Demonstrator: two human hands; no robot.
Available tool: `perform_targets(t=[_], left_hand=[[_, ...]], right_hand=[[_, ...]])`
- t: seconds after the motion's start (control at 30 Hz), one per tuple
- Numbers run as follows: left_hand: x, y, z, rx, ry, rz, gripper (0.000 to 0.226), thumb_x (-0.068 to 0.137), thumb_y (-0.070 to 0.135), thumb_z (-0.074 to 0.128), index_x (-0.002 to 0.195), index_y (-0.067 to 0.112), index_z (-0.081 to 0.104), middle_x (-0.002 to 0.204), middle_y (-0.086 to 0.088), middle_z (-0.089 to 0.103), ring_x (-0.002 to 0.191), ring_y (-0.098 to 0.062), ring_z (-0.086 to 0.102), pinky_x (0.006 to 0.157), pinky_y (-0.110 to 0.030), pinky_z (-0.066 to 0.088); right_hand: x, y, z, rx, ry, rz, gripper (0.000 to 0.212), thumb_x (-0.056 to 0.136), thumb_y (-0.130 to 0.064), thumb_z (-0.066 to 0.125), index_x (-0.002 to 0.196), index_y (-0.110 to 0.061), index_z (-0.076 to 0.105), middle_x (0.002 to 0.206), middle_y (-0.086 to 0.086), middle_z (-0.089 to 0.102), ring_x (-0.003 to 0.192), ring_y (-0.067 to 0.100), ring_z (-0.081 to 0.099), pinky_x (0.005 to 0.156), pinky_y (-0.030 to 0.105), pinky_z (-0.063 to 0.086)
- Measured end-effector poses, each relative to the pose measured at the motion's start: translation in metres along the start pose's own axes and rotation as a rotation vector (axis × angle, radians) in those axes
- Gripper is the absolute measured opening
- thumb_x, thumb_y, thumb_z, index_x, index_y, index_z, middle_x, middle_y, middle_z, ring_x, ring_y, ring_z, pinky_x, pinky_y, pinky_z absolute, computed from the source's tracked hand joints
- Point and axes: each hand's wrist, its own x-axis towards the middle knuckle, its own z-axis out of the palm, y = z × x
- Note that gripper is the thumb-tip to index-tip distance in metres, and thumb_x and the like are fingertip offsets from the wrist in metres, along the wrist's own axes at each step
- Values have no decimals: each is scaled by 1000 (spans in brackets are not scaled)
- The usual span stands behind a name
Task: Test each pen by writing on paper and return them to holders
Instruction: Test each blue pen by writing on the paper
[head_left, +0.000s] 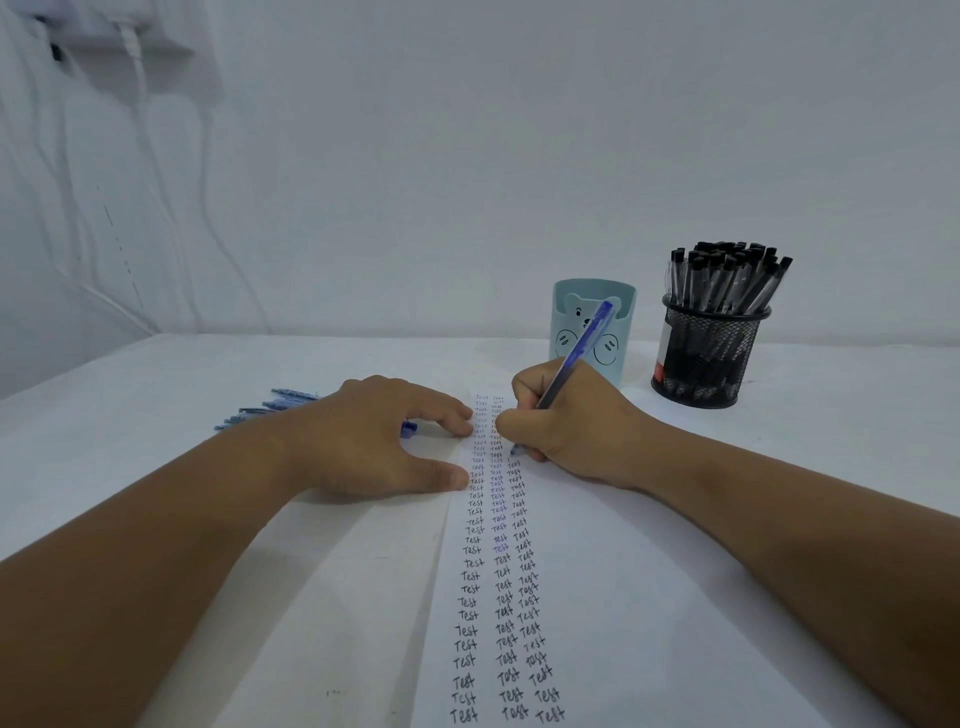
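head view, right fingers (524, 415) pinching blue pen (582, 348), tip hidden, left fingers (457, 415) spread on paper (597, 597)

Matt white paper (597, 597), black wire-mesh holder (709, 353), smooth pale-blue plastic holder (569, 312)

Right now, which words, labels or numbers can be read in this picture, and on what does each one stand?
"Test": handwritten many times in three columns on the paper.
Top rows near the right hand with the blue pen: too small to read.
Red and white label on the black mesh holder: unreadable.
Light blue holder: bear drawing only, no words.
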Motion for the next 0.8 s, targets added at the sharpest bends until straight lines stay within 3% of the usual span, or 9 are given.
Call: perform_targets(t=[0.27, 0.4, 0.8], left_hand=[[0, 1, -1, -1, -16, -2, 63, 52, 84, 68, 111, 59, 63, 130, 47, 49, 130, 8, 46, 118, -33, 33], [0, 0, -1, 4, -8, 7, 69, 48, 87, 58, 111, 59, 62, 130, 48, 49, 128, 9, 46, 118, -33, 33], [1, -3, 1, -21, 1, 2, 72, 48, 85, 61, 114, 56, 64, 130, 47, 50, 129, 9, 46, 116, -32, 37]], right_hand=[[1, 0, 0, -34, -9, -28, 38, 79, -4, 67, 51, -17, 43, 48, 3, 51, 50, 15, 46, 54, 26, 38], [1, 0, -1, -25, -30, -30, 40, 79, -4, 67, 50, -17, 42, 47, 2, 50, 51, 17, 48, 54, 26, 37], [1, 2, -2, -59, -24, -58, 38, 79, -4, 67, 52, -14, 42, 50, 3, 46, 52, 15, 43, 53, 26, 33]])
